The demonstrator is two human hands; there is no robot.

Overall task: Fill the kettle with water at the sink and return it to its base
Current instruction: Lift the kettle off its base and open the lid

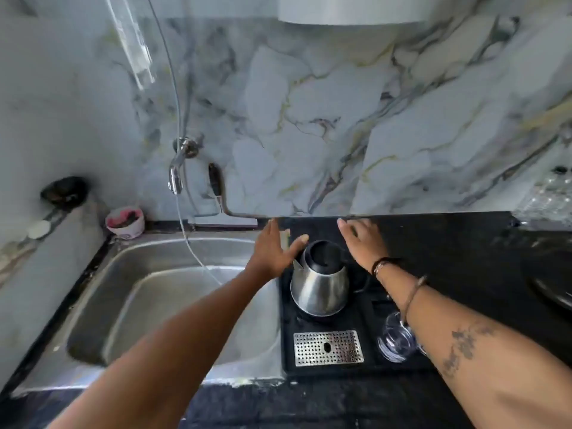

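Note:
A steel kettle (320, 284) with a black lid stands on a black tray (368, 365) just right of the steel sink (148, 292). Its base is hidden under it. My left hand (274, 250) hovers at the kettle's upper left with fingers spread, the thumb near the lid, holding nothing. My right hand (362, 241) is beyond the kettle's upper right, palm down and fingers apart, over the black counter. A chrome tap (179, 164) juts from the marble wall above the sink, and a thin stream of water falls from it.
A perforated metal drip plate (328, 348) sits in the tray's front. A clear glass (396, 339) lies by my right forearm. A squeegee (221, 209) leans on the wall behind the sink, with a small pink-filled tub (125, 222) to its left. A dark pan (551, 289) is far right.

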